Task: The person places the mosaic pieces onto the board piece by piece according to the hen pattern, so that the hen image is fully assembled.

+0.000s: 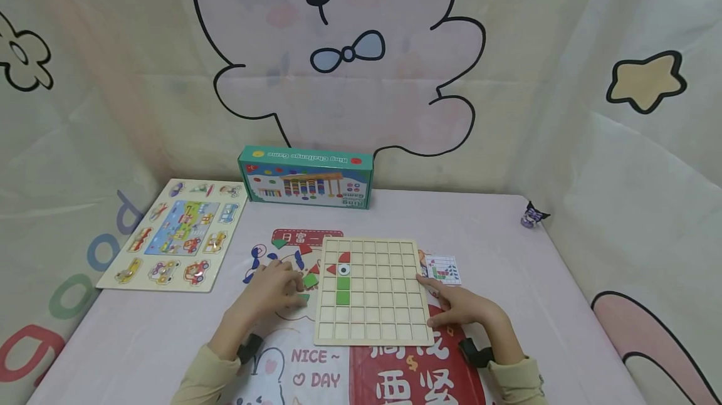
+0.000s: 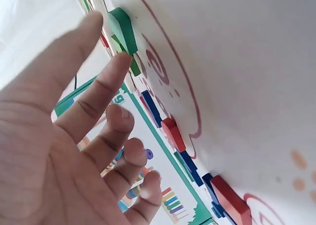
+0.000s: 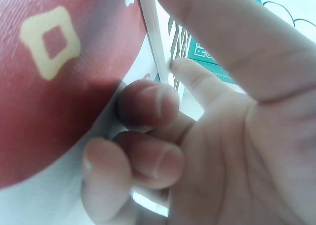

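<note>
Green wooden pieces [image 1: 309, 281] lie loose on the mat just left of the gridded wooden board [image 1: 372, 323], among red and blue ones. The left hand [image 1: 274, 288] rests over them with fingers spread and straight; in the left wrist view two fingertips touch a green piece [image 2: 122, 29], though whether they pinch it is hard to tell. The right hand [image 1: 462, 305] lies at the board's right edge, index finger straight along it, the other fingers curled on the mat. On the board sit red, green and white tiles [image 1: 342, 276]. The mat [image 1: 316, 370] reads "NICE ~ DAY". The teal box [image 1: 307, 177] behind reads "Ring Challenge Game", upside down.
</note>
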A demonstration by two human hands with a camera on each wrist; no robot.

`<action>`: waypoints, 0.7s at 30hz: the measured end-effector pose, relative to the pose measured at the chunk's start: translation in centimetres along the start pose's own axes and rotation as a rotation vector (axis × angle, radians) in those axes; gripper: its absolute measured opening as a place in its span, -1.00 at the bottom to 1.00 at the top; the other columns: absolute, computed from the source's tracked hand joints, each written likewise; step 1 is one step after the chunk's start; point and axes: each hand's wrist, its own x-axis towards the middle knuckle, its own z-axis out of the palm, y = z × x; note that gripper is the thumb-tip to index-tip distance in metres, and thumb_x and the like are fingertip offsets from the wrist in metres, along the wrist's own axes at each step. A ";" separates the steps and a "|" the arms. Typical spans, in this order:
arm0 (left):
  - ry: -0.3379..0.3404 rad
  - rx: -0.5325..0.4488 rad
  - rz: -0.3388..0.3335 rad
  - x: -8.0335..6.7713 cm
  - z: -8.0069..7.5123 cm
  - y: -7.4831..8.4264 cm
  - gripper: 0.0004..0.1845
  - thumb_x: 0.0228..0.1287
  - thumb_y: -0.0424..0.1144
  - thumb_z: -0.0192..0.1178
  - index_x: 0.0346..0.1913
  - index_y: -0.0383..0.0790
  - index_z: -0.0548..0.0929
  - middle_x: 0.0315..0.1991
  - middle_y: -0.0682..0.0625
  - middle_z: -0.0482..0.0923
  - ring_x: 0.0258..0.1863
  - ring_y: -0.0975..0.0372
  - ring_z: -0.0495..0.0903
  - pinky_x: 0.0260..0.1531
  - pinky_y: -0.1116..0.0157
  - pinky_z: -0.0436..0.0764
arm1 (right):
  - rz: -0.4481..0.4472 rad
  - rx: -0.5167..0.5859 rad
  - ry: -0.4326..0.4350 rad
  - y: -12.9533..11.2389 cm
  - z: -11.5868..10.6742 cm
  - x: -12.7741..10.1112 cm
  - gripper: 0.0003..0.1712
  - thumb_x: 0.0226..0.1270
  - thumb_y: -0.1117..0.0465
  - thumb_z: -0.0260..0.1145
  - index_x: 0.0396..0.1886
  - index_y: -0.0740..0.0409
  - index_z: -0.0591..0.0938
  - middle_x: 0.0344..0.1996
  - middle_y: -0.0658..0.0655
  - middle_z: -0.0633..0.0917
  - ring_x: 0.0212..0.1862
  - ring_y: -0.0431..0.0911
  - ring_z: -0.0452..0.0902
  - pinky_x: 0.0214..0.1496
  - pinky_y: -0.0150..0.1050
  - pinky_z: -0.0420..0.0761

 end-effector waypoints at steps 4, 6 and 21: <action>-0.012 0.013 0.017 -0.5 0.0 0.0 -0.77 -0.24 -0.02 0.49 -0.44 0.13 0.66 -0.47 0.23 0.39 -0.30 0.26 0.27 -0.16 0.13 0.24 | 0.001 -0.005 0.002 0.0 0.0 0.0 0.04 -0.04 -0.04 0.46 0.43 -0.03 0.14 0.07 0.30 0.46 -0.19 -0.06 0.50 -0.24 -0.13 0.61; -0.014 0.018 0.024 -0.5 0.0 0.0 -0.76 -0.24 -0.04 0.49 -0.43 0.11 0.66 -0.47 0.23 0.39 -0.30 0.26 0.27 -0.16 0.13 0.25 | 0.000 -0.012 0.001 -0.1 0.1 -0.1 0.04 -0.04 -0.04 0.45 0.43 -0.01 0.14 0.07 0.31 0.47 -0.20 -0.06 0.50 -0.25 -0.13 0.62; 0.030 -0.034 0.133 -0.3 0.7 0.4 -0.79 -0.17 -0.12 0.40 -0.36 0.12 0.69 -0.34 0.27 0.49 -0.26 0.33 0.30 -0.01 0.09 0.30 | 0.019 -0.007 -0.005 -0.3 0.0 -0.1 0.04 -0.04 -0.04 0.45 0.43 -0.02 0.14 0.07 0.30 0.47 -0.20 -0.05 0.50 -0.23 -0.13 0.61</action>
